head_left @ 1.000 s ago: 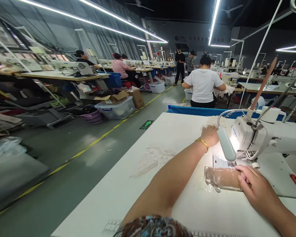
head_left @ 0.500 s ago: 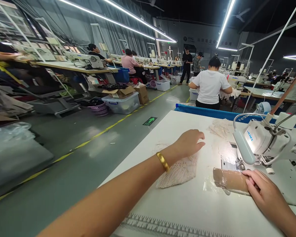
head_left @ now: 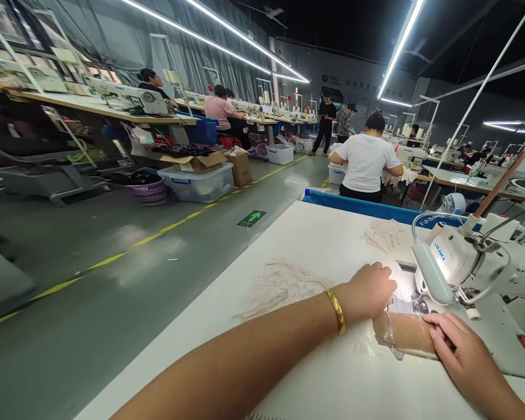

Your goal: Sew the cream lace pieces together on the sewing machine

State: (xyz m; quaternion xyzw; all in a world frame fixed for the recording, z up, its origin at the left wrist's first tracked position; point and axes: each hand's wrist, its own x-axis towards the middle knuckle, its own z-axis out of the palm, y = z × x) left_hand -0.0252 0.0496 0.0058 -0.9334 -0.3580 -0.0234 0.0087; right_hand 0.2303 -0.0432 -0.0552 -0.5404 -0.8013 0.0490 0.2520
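Note:
My left hand (head_left: 373,291), with a gold bangle at the wrist, is over the table just left of the sewing machine (head_left: 446,256). Its fingers are curled together near the lit needle plate; what they hold, if anything, is hidden. My right hand (head_left: 464,350) rests at the right end of a brown piece under clear plastic (head_left: 409,332), thumb and fingers closed on its edge in front of the presser foot. Pale lace (head_left: 284,286) lies spread left of my left hand. A smaller heap of lace (head_left: 382,233) sits farther back.
The white table (head_left: 324,373) has a blue cloth edge (head_left: 376,207) at the back. Beyond it sits a person in a white shirt (head_left: 367,160). A slanted pole (head_left: 476,99) rises at the right. Boxes and a clear bin (head_left: 199,182) stand across the aisle.
My left hand has moved right, away from over the lace to beside the needle area, and its fingers have curled in. My right hand stays at the brown piece. The view has shifted slightly.

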